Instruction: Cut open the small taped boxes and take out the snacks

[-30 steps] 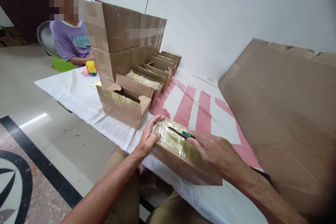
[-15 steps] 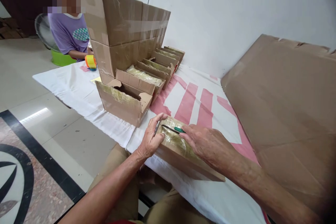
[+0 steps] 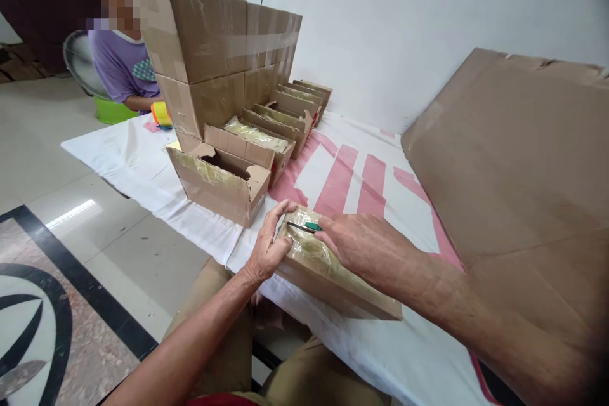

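A flat cardboard box (image 3: 328,276) sealed with glossy clear tape lies at the near edge of the table. My left hand (image 3: 267,247) grips its far left corner, fingers curled over the end. My right hand (image 3: 361,247) rests on the box's top and holds a small cutter with a green handle (image 3: 304,226), its dark blade laid on the tape and pointing left toward my left fingers.
An open empty carton (image 3: 221,184) stands just beyond, heading a row of open cartons (image 3: 280,120) beside taller stacked boxes (image 3: 219,57). A large cardboard sheet (image 3: 514,165) leans at the right. A seated person (image 3: 124,70) holds a tape roll (image 3: 160,114) at the far left.
The cutter in my right hand has slid left along the taped top toward my left hand. The view has shifted slightly; the box stays under both hands.
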